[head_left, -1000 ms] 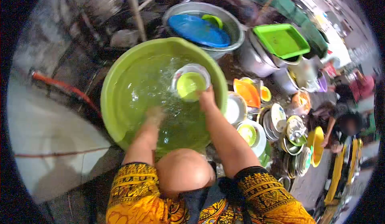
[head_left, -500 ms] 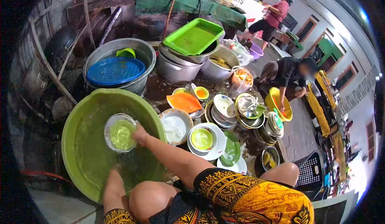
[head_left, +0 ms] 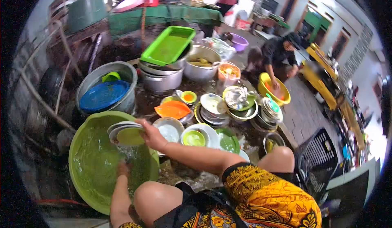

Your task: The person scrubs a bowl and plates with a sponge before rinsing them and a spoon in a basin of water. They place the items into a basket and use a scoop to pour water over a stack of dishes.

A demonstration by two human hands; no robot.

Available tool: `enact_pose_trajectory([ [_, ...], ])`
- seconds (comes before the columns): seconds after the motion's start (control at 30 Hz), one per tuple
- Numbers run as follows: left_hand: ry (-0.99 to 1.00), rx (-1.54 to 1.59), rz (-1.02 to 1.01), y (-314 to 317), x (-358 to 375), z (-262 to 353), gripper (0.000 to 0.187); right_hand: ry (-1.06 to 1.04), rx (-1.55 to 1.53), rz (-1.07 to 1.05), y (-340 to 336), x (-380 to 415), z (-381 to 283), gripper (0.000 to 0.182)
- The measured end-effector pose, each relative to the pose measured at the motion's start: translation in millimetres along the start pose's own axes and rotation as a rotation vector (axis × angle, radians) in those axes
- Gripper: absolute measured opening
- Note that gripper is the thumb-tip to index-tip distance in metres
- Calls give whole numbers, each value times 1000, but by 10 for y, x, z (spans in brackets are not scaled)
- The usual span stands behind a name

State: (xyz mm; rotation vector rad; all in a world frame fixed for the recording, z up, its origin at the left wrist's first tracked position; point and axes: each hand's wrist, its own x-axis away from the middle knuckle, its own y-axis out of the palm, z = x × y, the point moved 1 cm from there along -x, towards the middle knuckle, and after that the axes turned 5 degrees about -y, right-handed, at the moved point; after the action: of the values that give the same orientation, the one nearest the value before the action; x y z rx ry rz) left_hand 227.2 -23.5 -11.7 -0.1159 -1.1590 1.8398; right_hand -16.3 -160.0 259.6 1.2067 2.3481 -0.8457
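My right hand [head_left: 152, 135] grips the rims of a small stack of bowls [head_left: 118, 129], white ones with a green one, tipped on their side above the large green tub [head_left: 78, 187]. Water runs off the bowls into the tub. Inside the tub, low over or in the water, is my left hand [head_left: 123, 169]; its fingers are blurred and hidden. Close to my right forearm are a white bowl with suds [head_left: 168, 130] and a small green bowl [head_left: 193, 138] set in a white one. An orange leaf-shaped dish [head_left: 172, 110] lies just behind them.
Stacked plates [head_left: 212, 115] and a green plate [head_left: 227, 141] cover the wet ground. Behind stand a grey tub [head_left: 130, 73] with a blue tray [head_left: 104, 95], and pots [head_left: 161, 81] under a green tray [head_left: 168, 46]. A co-worker [head_left: 277, 56] reaches into a yellow basin [head_left: 281, 100]. A black crate [head_left: 320, 148] stands at right.
My right hand has raised the bowls from the tub's water and tipped them sideways. My left hand stays low in the tub. The camera view has shifted.
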Motion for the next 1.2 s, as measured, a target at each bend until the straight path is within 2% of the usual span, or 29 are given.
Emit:
enact_pose_trajectory([
  [0.03, 16, 182, 4, -91, 40, 12, 18, 51, -50, -47, -264, -21, -61, 48],
  [0.1, 86, 637, -55, -270, 110, 35, 16, -109, 48, -10, -854, -17, -175, 36],
  [0.17, 197, 995, -155, -427, 77, 69, 15, -2, -33, -2, -1460, 25, -246, 39],
  [0.23, 147, 691, 213, -890, 686, 767, 16, 414, -266, 48, -2161, 201, -347, 56],
  [0.27, 29, 668, 245, -984, 752, 829, 21, 424, -199, 47, -2581, 321, -369, 51],
  [0.3, -1, 806, 313, -1078, 1045, 1189, 24, 345, -26, 67, -2899, 527, -473, 46],
  [0.37, -127, 634, 314, -1280, 1234, 1308, 33, 214, 347, 173, -3438, 905, -709, 38],
  [0.4, 4, 741, 451, -1277, 1342, 1430, 39, 184, 494, 256, -3714, 1064, -774, 36],
  [0.47, 126, 837, 437, -1367, 1269, 1349, 34, 200, 651, 426, -4243, 1504, -1022, 34],
  [0.5, 185, 927, 420, -1424, 1284, 1390, 33, 73, 583, 511, -4694, 1903, -727, 39],
  [0.53, 256, 1018, 390, -1464, 1300, 1416, 33, 80, 476, 579, -4823, 2160, -858, 38],
  [0.57, 249, 1018, 410, -1536, 1287, 1439, 33, 123, 638, 666, -5156, 2533, -801, 37],
  [0.6, 235, 963, 432, -1626, 1266, 1438, 33, 248, 790, 748, -5229, 2806, -932, 39],
  [0.63, 225, 905, 441, -1697, 1276, 1441, 33, 226, 695, 843, -5215, 3015, -1050, 39],
  [0.7, 14, 449, 492, -1952, 1516, 1639, 39, 220, 639, 969, -5491, 3501, -1074, 40],
  [0.73, -24, 169, 565, -2036, 1739, 1827, 59, 335, 1447, 632, -5951, 4112, -897, 37],
  [0.77, -62, 63, 482, -2128, 1573, 1700, 50, 388, 1464, 713, -6046, 4436, -1034, 36],
  [0.8, 41, -11, 452, -2148, 1382, 1566, 44, 440, 1409, 857, -5958, 4545, -1156, 35],
  [0.87, 263, 79, 275, -2221, 1165, 1251, 39, 474, 1289, 1170, -5836, 4698, -1364, 33],
  [0.9, 439, 459, -62, -2078, 930, 1510, 40, 478, 1342, 1347, -5809, 4935, -1656, 32],
  [0.93, 252, -102, 228, -2251, 699, 1262, 42, 350, 1195, 1403, -5871, 5047, -1663, 35],
  [0.97, 534, -191, 274, -2189, 681, 1283, 48, 557, 1305, 1303, -5968, 5174, -1753, 37],
  [1.0, 325, -492, 331, -2228, 647, 1286, 49, 621, 1390, 1293, -6019, 5291, -1740, 37],
  [1.03, 237, -409, 266, -2170, 762, 1437, 48, 683, 1455, 1276, -6075, 5428, -1674, 38],
  [1.07, 316, -564, 526, -2114, 577, 1362, 46, 817, 1411, 1272, -6108, 5545, -1637, 39],
  [1.1, 341, -567, 526, -2190, 369, 1334, 46, 943, 1359, 1260, -6137, 5627, -1599, 41],
  [1.13, 241, -392, 411, -2192, 299, 1411, 45, 1172, 1218, 1321, -6096, 5510, -1645, 44],
  [1.17, 134, -205, 298, -2135, 249, 1489, 45, 1207, 1428, 1044, -6237, 5860, -1404, 39],
  [1.2, 15, 243, 187, -2029, 264, 1597, 43, 1318, 1366, 1001, -6268, 5973, -1292, 49],
])
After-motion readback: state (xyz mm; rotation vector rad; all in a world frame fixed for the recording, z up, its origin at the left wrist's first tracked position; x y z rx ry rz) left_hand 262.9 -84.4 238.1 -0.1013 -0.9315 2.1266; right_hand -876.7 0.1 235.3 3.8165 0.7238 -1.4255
